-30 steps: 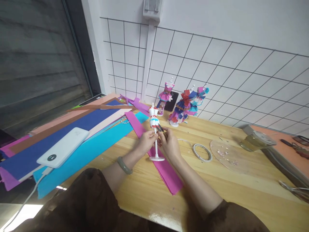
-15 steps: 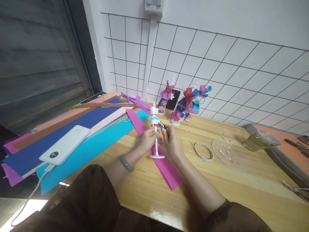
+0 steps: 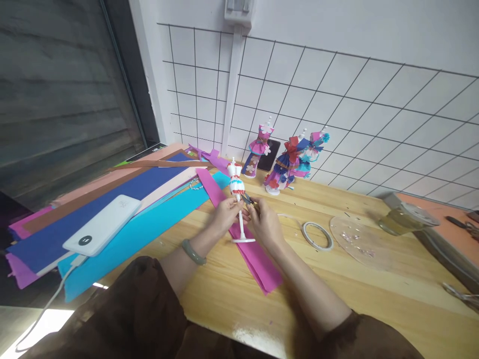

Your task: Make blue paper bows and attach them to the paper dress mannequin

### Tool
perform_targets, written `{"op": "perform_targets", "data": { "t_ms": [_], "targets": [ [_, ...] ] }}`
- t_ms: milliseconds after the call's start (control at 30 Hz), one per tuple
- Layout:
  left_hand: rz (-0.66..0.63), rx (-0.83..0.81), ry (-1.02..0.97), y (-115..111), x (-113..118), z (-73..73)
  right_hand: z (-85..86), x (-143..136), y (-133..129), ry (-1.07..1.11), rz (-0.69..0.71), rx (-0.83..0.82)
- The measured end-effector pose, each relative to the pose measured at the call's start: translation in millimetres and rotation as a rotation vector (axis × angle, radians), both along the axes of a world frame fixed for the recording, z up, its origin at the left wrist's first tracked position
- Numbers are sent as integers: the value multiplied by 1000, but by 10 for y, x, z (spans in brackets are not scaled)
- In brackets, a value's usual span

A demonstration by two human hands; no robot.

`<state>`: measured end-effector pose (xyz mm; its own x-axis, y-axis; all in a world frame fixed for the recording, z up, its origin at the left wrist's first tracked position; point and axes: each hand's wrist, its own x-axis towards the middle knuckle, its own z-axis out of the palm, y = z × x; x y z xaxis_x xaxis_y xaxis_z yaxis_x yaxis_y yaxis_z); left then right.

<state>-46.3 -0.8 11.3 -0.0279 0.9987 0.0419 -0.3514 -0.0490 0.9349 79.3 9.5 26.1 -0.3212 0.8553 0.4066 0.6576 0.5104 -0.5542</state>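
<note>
A small white dress-form mannequin on a stand, trimmed with red and light blue, is held in front of me. My left hand is closed round its post, just under the torso. Beside it, my right hand grips small dark-bladed scissors, whose tips are close to the hem on the mannequin's right side; whether they touch cannot be made out. Beneath the round base lies a folded strip of magenta paper on the wooden table.
Coloured paper sheets and a white power bank with a cable lie at left. Dressed mannequins and a phone stand by the wall grid. At right are a tape roll, a clear disc with small bits and a jar.
The mannequin has shifted slightly left and now tilts a little to the left at its top. Both hands keep their grips, with the scissors still near the hem.
</note>
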Motion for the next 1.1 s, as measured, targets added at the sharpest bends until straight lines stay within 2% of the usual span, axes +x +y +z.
{"op": "perform_targets", "data": {
  "t_ms": [700, 1100],
  "targets": [
    [-59, -22, 26, 10, -19, -32, -37, -6, 17, 20, -38, -26],
    [-74, 23, 37, -8, 9, -69, 34, 6, -6, -28, -55, -13]
  ]
}}
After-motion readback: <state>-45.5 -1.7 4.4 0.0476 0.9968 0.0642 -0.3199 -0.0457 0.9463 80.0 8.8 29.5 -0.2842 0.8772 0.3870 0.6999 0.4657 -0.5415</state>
